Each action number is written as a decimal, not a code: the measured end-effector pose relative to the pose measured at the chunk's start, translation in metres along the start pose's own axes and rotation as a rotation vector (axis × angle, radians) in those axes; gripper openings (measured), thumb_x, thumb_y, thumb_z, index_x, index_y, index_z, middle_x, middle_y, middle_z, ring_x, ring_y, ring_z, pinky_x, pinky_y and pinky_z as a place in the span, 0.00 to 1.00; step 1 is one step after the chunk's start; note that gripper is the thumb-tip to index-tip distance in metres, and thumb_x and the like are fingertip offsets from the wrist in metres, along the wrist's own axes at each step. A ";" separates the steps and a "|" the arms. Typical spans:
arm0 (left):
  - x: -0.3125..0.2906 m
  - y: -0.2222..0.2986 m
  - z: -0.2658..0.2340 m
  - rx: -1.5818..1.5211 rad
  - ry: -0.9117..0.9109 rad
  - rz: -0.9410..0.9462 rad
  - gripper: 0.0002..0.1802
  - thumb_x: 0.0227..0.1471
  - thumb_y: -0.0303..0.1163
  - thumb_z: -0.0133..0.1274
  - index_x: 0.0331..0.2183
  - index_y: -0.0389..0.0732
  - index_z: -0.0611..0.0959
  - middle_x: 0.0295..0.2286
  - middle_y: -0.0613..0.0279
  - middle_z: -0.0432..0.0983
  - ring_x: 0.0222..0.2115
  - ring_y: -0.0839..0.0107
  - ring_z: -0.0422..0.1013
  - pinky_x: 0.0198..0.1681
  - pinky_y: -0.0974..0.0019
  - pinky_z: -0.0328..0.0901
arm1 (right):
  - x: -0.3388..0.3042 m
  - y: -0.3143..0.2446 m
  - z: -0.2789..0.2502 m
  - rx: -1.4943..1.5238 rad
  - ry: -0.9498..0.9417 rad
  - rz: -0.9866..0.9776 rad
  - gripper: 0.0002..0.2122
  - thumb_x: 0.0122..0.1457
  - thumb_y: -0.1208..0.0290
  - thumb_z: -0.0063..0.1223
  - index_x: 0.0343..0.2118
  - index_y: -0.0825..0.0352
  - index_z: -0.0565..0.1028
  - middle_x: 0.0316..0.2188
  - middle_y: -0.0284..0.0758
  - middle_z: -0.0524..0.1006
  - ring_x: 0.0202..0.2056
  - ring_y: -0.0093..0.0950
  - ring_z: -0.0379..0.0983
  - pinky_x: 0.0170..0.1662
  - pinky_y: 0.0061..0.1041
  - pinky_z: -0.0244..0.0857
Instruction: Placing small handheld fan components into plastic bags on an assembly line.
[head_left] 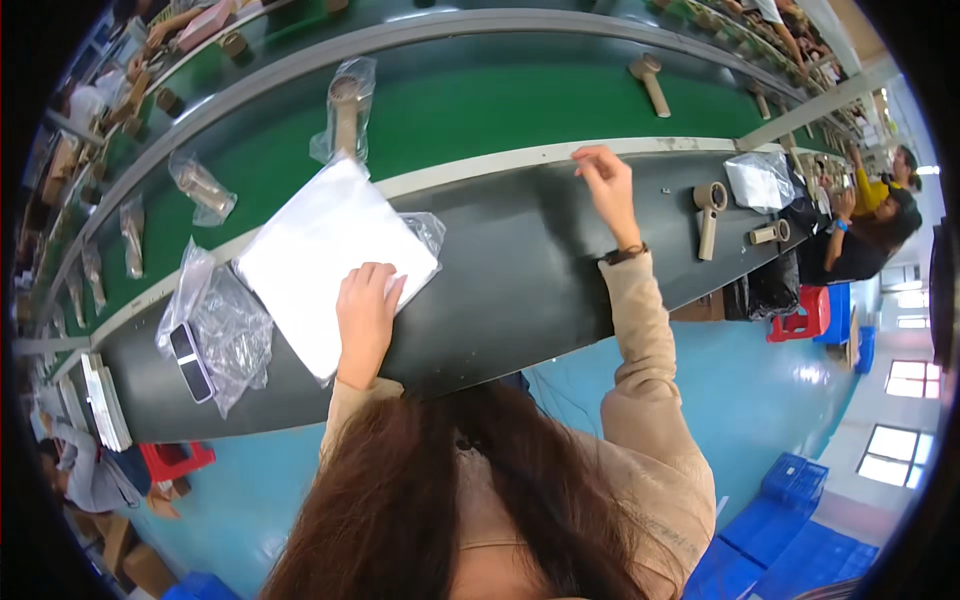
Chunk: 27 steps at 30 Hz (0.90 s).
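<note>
My left hand (366, 318) rests on a stack of thin white plastic bags or sheets (330, 250), its fingers laid on the surface and the thumb slightly apart. Over the dark worktable, close to the conveyor's edge, my right hand (608, 190) is raised. Its fingers are bent, with a gap to the thumb, and nothing shows in them. To the right of that hand, a beige handheld fan (708, 222) and a smaller one (770, 233) lie on the table. A bagged handheld fan (346, 108) lies on the green belt just beyond the white stack.
Crumpled clear bags (232, 330) and a phone (192, 362) lie left of the stack. The green conveyor (500, 100) carries another bare fan (652, 84) and several bagged ones. White packaging (760, 182) sits at the table's right end, near co-workers (870, 225).
</note>
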<state>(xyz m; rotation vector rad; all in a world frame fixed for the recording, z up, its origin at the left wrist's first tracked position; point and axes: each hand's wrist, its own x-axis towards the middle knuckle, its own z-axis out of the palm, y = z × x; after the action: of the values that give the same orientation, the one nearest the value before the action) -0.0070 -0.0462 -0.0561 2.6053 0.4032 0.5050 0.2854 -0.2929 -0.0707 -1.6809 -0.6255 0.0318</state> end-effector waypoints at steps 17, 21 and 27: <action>0.008 -0.006 -0.013 -0.197 -0.076 -0.068 0.18 0.41 0.30 0.63 0.36 0.38 0.76 0.32 0.54 0.76 0.34 0.52 0.72 0.37 0.57 0.66 | 0.257 0.174 -0.184 -0.932 0.366 0.376 0.50 0.37 0.35 0.63 0.60 0.63 0.60 0.53 0.49 0.69 0.54 0.46 0.67 0.56 0.44 0.59; 0.011 -0.013 -0.025 -0.381 -0.122 -0.198 0.20 0.42 0.29 0.65 0.39 0.35 0.78 0.35 0.55 0.77 0.37 0.64 0.74 0.43 0.65 0.67 | 0.274 0.149 -0.151 -1.209 0.260 0.262 0.36 0.41 0.43 0.62 0.48 0.64 0.68 0.46 0.48 0.75 0.48 0.47 0.72 0.50 0.45 0.66; 0.008 -0.022 -0.027 -0.210 -0.130 0.007 0.15 0.44 0.29 0.62 0.37 0.37 0.79 0.35 0.57 0.75 0.37 0.56 0.71 0.42 0.61 0.67 | 0.205 0.041 -0.076 -1.053 0.223 -0.046 0.37 0.43 0.43 0.63 0.50 0.66 0.68 0.43 0.48 0.76 0.46 0.46 0.73 0.49 0.41 0.65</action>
<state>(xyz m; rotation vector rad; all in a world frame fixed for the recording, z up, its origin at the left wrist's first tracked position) -0.0149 -0.0139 -0.0423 2.4205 0.2819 0.3575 0.5028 -0.2798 -0.0259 -2.6219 -0.5330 -0.6051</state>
